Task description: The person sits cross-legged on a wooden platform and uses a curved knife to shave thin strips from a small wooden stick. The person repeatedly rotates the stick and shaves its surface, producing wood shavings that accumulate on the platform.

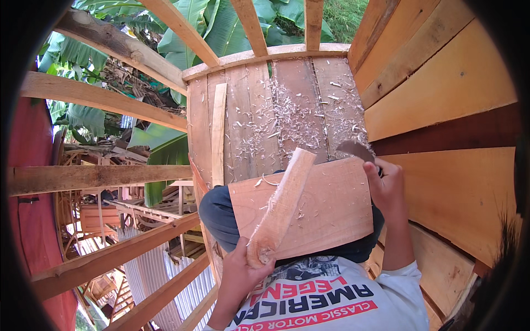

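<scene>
Head view: my left hand (pixel 238 274) grips the pale carved wooden stick (pixel 280 205) at six o'clock, braced on the flat lap board (pixel 337 209); my right hand (pixel 386 187) clasps a dark curved blade (pixel 356 149) at three o'clock.

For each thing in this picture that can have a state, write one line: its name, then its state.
Left hand: gripping the wood piece's near end.
Right hand: gripping the knife.
Wood piece: partly shaved, lying slanted on the board.
Knife: blade bare.
Board: lying flat across the lap.
Plank floor: littered with shavings.
</scene>
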`<state>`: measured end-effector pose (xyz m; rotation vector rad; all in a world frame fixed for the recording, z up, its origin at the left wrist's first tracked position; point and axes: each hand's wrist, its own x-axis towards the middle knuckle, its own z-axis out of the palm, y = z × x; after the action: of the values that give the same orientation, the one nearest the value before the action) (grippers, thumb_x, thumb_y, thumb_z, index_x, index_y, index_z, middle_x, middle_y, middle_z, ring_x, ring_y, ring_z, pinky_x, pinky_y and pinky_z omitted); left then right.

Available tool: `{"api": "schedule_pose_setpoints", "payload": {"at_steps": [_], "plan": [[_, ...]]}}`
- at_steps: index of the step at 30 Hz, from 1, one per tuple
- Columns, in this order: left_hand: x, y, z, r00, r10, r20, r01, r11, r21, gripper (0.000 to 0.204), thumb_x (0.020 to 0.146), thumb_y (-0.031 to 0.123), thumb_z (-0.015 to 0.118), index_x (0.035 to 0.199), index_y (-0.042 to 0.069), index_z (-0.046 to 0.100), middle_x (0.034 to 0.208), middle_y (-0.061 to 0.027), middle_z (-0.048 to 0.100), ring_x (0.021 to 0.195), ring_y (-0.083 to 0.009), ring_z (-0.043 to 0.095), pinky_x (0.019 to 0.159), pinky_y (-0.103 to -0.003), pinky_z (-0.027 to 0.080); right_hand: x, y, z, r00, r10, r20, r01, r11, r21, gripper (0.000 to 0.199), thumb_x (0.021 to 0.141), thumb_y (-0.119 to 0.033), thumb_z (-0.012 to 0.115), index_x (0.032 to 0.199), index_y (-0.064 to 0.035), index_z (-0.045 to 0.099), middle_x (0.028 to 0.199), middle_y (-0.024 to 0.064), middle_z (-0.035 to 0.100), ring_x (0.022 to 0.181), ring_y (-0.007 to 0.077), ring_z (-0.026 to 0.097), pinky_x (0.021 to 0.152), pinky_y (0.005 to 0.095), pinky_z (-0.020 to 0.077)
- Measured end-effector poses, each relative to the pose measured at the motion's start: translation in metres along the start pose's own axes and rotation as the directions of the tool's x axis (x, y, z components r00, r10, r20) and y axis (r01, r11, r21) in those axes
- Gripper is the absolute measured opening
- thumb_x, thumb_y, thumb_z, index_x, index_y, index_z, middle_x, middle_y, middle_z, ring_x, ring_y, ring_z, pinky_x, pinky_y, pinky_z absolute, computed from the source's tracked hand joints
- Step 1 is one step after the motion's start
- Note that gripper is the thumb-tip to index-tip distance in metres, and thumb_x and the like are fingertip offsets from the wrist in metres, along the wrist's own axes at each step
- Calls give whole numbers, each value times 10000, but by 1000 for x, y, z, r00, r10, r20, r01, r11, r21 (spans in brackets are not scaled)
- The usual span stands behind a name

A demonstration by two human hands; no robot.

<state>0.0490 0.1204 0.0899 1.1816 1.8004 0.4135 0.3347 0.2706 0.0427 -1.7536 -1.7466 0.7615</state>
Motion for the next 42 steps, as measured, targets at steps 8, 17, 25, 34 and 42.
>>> {"api": "schedule_pose_setpoints", "payload": {"at_steps": [8, 17, 25, 34, 42], "plan": [[8, -9, 6, 990, 134, -43, -128, 984, 121, 451, 679, 252, 788, 926, 1, 506, 792, -215, 646, 745, -366, 669, 628, -378, 515, -30, -13, 30, 936, -280, 214, 323, 924, -204, 515, 762, -564, 678, 609, -75, 626, 514, 119, 557, 515, 309, 602, 476, 393, 464], [-7, 4, 6, 990, 6, 143, -3, 1000, -22, 448, 670, 222, 783, 947, 2, 508, 746, -191, 643, 697, -323, 681, 609, -350, 515, 26, 32, -13, 985, 117, -126, -133, 983, -129, 588, 849, -537, 606, 635, 8, 548, 528, 192, 487, 555, 373, 574, 497, 373, 429], [11, -21, 6, 984, 114, 138, -66, 948, -310, 542, 647, 90, 737, 1131, -28, 522, 869, -99, 663, 806, -126, 624, 739, -274, 490, -29, -24, 23, 939, -298, 169, 304, 952, -12, 514, 756, -547, 698, 629, -57, 605, 537, 117, 541, 515, 313, 585, 466, 370, 430], [-5, -19, 4, 972, 100, 213, -50, 972, -230, 495, 643, 173, 764, 1039, -15, 532, 793, -113, 664, 737, -182, 667, 668, -292, 509, 22, 11, 7, 997, 27, -72, -33, 996, -84, 570, 838, -549, 617, 650, -12, 595, 520, 158, 505, 508, 321, 578, 465, 363, 408], [5, -24, 8, 991, 136, 14, -131, 974, -186, 435, 643, 155, 766, 958, -5, 513, 747, -122, 652, 693, -220, 678, 616, -295, 506, -30, -20, 19, 968, -231, 97, 231, 973, 15, 576, 791, -554, 664, 595, -25, 548, 520, 134, 521, 487, 314, 559, 461, 363, 408]]}}
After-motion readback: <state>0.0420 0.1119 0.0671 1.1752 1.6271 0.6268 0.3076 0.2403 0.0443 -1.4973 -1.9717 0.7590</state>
